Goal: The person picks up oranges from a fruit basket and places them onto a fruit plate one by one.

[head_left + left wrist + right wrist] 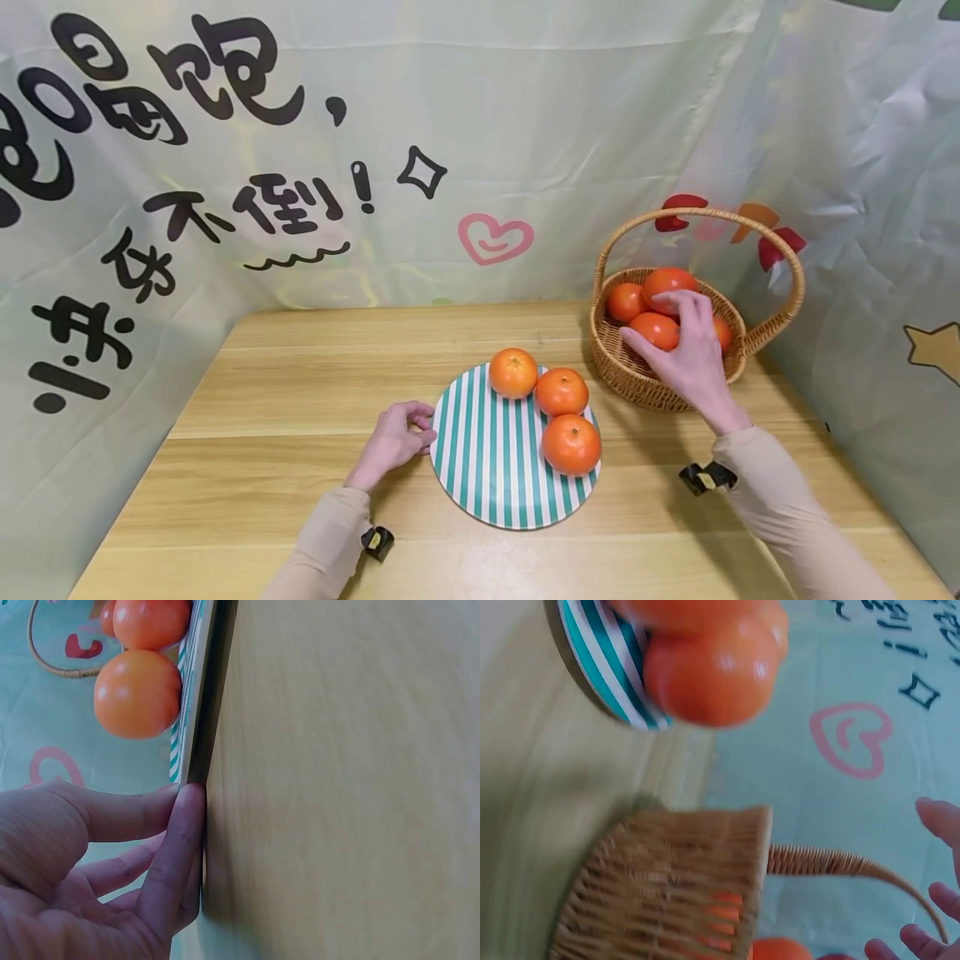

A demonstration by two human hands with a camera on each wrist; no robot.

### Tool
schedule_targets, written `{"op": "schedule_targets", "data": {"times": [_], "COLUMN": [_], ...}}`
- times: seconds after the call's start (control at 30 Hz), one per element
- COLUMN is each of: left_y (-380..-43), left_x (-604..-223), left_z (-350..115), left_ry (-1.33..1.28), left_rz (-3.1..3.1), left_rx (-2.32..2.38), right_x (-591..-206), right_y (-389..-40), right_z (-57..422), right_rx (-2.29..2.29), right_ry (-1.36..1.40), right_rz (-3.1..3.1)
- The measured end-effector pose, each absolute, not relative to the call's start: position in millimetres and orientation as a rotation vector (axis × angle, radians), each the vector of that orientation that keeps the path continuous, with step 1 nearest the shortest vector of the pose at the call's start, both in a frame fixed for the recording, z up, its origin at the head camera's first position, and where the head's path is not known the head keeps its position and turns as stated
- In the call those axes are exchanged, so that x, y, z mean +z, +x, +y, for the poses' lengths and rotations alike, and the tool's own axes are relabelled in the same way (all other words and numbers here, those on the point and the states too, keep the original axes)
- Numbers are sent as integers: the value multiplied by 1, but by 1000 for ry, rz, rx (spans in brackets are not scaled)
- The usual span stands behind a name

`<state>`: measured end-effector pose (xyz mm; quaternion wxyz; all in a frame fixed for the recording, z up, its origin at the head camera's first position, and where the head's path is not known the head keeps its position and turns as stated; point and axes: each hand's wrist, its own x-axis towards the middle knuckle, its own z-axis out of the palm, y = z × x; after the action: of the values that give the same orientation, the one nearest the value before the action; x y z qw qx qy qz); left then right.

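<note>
A round plate with green and white stripes (487,467) lies on the table, bearing three orange persimmon-like fruits (572,445) along its far and right side. At the plate's left rim, my left hand (395,436) pinches the edge; in the left wrist view the thumb and fingers (187,810) meet at the rim. My right hand (692,354) hovers over a wicker basket (637,385), thumb and fingers spread apart above the fruits. Several redder fruits (670,287) fill the basket, partly hidden by that hand. In the right wrist view its fingertips (922,941) hold nothing.
The basket's tall arched handle (697,212) rises over the fruits and leans toward the right. A printed cloth (390,258) hangs behind and beside the wooden table (300,375), close to the basket.
</note>
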<state>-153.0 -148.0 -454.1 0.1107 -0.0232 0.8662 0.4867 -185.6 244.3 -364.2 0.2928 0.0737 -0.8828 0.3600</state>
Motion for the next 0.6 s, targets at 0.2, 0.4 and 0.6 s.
{"op": "schedule_targets", "data": {"times": [0.2, 0.4, 0.6], "left_y": [-153, -153, -153], "left_x": [-453, -453, -454], "left_z": [-148, -148, -149], "left_ry": [-73, -68, -62], "left_rz": [2540, 2543, 2541], "left_rx": [1436, 1447, 1454], "right_x": [-359, -355, -351], "right_y": [-207, -224, -242], "right_z": [263, 280, 295], "right_rx": [898, 796, 677], "right_ry": [197, 121, 75], "right_rz": [-2406, -2528, -2651]}}
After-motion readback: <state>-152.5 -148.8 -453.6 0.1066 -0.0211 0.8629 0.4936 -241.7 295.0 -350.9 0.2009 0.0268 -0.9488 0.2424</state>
